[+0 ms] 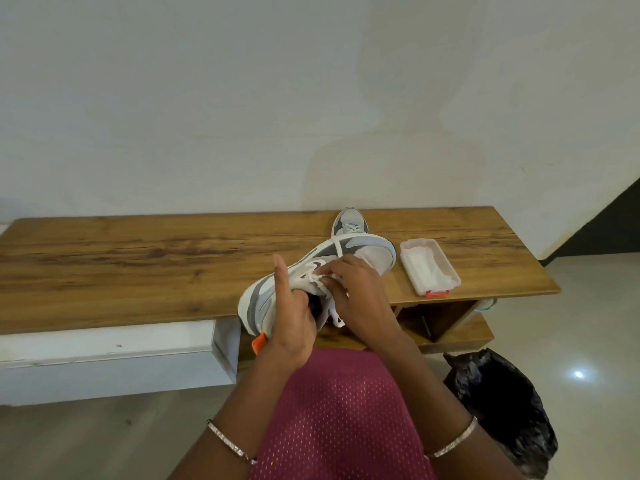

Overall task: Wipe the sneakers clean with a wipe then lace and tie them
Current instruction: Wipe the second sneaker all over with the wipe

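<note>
Nearest the camera, two forearms reach forward over a magenta garment (343, 410), each wrist wearing a thin bangle (228, 441). To the right, a black bag (498, 410) sits on the floor.

The left hand (294, 317) grips the held sneaker (273, 296) at its heel end. Its fingers curl into the shoe's opening and its thumb sticks straight up. The right hand (360, 296) comes in from the right, palm down, and its fingertips pinch a crumpled white wipe (317, 277) against the shoe's side near the logo.

The held sneaker lies tipped on its side at the near edge of the wooden table (138, 265). Its long axis runs diagonally, with the heel near and to the left, overhanging the edge, and the toe pointing away to the right. An orange tab (259, 342) shows at the heel, and a loose white lace (336, 318) dangles below the opening.

Just right of the toe, a clear box of wipes (429, 268) with orange clasps lies open on the table.

Farther back, the second sneaker (349, 223) stands upright behind the held one, its long axis running front to back and its toe pointing at the wall.
</note>
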`<action>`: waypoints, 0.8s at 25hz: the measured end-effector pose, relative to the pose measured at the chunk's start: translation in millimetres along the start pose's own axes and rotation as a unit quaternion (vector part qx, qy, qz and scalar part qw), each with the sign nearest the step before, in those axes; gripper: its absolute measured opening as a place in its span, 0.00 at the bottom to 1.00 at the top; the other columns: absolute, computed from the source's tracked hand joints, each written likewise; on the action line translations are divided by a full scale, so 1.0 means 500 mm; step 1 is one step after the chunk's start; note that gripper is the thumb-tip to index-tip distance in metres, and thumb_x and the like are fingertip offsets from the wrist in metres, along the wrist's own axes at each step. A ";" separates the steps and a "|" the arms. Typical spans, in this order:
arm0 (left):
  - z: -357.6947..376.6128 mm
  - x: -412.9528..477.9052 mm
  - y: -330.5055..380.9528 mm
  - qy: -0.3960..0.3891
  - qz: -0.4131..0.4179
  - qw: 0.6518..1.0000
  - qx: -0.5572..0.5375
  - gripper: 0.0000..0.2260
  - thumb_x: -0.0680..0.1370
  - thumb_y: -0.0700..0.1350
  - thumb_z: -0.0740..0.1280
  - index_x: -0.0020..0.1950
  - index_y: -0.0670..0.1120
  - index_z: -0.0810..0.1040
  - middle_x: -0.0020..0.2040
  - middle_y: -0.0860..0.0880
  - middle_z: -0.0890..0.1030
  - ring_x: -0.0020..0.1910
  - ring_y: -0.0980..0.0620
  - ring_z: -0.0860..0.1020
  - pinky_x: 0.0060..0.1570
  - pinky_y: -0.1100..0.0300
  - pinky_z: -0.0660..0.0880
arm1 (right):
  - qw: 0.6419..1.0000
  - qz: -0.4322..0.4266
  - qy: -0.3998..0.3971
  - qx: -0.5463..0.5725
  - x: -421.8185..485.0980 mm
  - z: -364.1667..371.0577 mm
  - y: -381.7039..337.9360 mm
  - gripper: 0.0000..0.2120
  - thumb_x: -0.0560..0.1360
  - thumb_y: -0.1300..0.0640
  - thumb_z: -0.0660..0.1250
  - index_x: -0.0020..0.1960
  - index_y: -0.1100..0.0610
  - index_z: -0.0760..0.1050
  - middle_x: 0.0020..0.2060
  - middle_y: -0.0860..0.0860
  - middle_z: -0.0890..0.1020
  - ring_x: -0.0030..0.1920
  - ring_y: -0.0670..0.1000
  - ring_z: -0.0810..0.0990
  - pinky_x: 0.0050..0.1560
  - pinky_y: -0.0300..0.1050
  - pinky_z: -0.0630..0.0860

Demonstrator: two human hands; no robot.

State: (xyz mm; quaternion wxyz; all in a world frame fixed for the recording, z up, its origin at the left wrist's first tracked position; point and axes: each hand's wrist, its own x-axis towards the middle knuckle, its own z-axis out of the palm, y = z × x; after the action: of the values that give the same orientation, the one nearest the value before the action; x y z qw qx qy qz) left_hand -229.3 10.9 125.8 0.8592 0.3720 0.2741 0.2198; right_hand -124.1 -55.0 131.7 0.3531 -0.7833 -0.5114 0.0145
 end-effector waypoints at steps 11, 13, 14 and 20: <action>-0.016 0.188 0.073 0.134 -0.044 0.913 -0.384 0.42 0.74 0.73 0.58 0.70 0.37 0.68 0.62 0.37 0.75 0.59 0.43 0.77 0.46 0.54 0.78 | 0.926 0.271 0.113 0.237 -0.041 -0.078 0.125 0.13 0.79 0.58 0.67 0.52 0.40 0.81 0.44 0.40 0.84 0.49 0.46 0.82 0.49 0.51 0.81; -0.017 0.241 0.071 0.162 -0.050 0.888 -0.428 0.41 0.73 0.72 0.61 0.69 0.37 0.69 0.64 0.38 0.75 0.61 0.43 0.77 0.54 0.55 0.78 | 0.916 0.294 0.119 0.245 -0.057 -0.080 0.145 0.12 0.79 0.58 0.68 0.53 0.40 0.81 0.43 0.42 0.84 0.48 0.49 0.83 0.49 0.54 0.82; -0.017 0.264 0.069 0.179 -0.052 0.875 -0.446 0.41 0.73 0.71 0.62 0.69 0.37 0.69 0.64 0.38 0.75 0.62 0.43 0.77 0.61 0.54 0.76 | 0.911 0.304 0.122 0.250 -0.064 -0.079 0.155 0.12 0.79 0.59 0.68 0.53 0.41 0.82 0.43 0.43 0.85 0.47 0.50 0.83 0.49 0.54 0.82; -0.010 0.360 0.051 0.261 -0.074 0.821 -0.502 0.34 0.73 0.70 0.64 0.62 0.42 0.75 0.55 0.43 0.78 0.49 0.48 0.80 0.59 0.63 0.75 | 0.902 0.319 0.114 0.266 -0.078 -0.060 0.193 0.11 0.79 0.61 0.68 0.56 0.48 0.83 0.45 0.47 0.86 0.48 0.52 0.83 0.48 0.53 0.82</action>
State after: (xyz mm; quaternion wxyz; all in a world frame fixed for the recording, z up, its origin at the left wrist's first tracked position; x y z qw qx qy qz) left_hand -101.5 134.2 86.9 0.8370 -0.2039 0.3665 0.3515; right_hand -54.8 -124.5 86.2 0.5810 -0.7775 -0.1679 0.1727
